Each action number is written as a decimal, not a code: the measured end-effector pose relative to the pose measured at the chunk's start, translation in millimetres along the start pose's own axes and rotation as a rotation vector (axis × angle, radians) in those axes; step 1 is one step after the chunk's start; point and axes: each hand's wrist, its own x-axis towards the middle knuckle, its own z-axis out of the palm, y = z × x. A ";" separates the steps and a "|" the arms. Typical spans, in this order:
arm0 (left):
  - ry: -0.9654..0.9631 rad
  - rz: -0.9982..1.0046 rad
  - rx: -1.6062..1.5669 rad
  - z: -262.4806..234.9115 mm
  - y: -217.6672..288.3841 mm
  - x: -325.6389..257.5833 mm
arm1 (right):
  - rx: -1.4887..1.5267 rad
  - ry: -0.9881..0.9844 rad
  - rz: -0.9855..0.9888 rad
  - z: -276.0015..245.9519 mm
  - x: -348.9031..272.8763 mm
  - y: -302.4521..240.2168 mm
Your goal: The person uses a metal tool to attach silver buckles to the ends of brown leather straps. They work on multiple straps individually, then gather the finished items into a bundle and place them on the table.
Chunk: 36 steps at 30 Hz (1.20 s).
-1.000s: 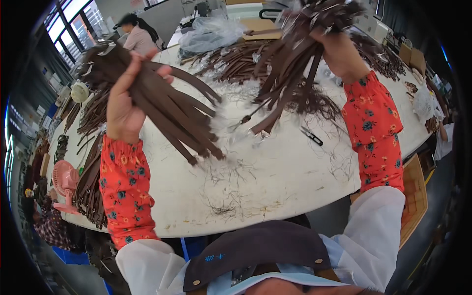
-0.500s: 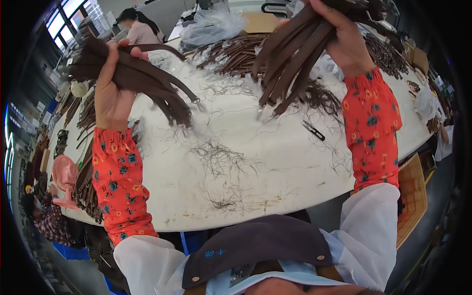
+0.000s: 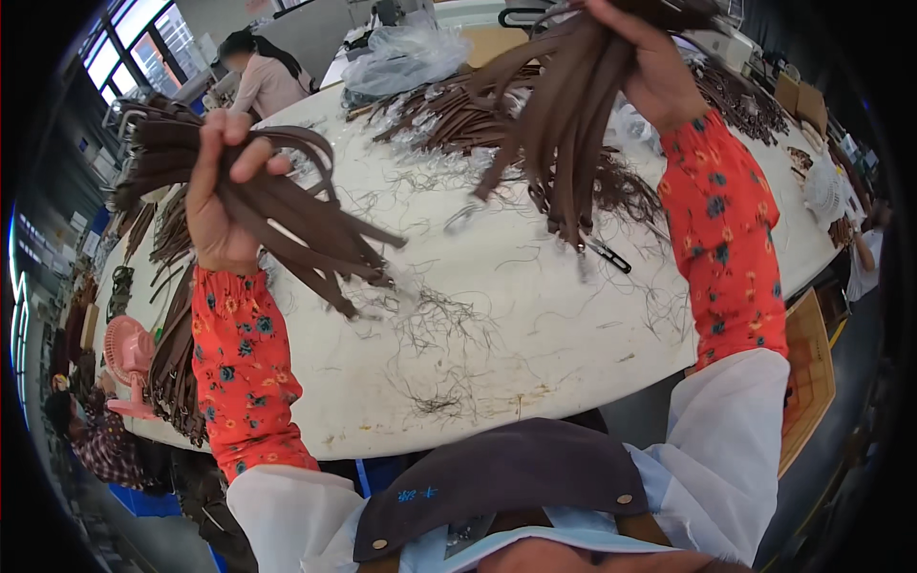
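Both bundles have lifted a little higher above the desk point(image 3: 535, 315) since half a second ago. Left hand point(image 3: 222, 205) is closed round 1 sheaf of brown straps point(image 3: 315, 234), fanning down toward the desk's left edge. Right hand point(image 3: 650, 72) grips a second brown sheaf point(image 3: 564, 124) over the far edge, so sorting seems midway, with loose threads point(image 3: 439, 315) below.

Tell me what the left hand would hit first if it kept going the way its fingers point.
Probably nothing on the table: the left hand, gripping brown straps, points up and away toward the strap pile at the far-left edge; depth unclear.
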 end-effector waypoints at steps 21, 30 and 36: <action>0.311 -0.323 0.784 10.2 9.3 7.8 | -0.146 -0.186 0.077 0.4 7.6 7.0; -0.089 0.056 1.791 0.8 -29.2 25.6 | -0.409 -0.227 -0.171 70.4 9.5 36.4; 0.303 -0.176 0.551 3.4 -82.1 9.1 | -0.137 -0.501 -0.290 121.5 4.8 77.9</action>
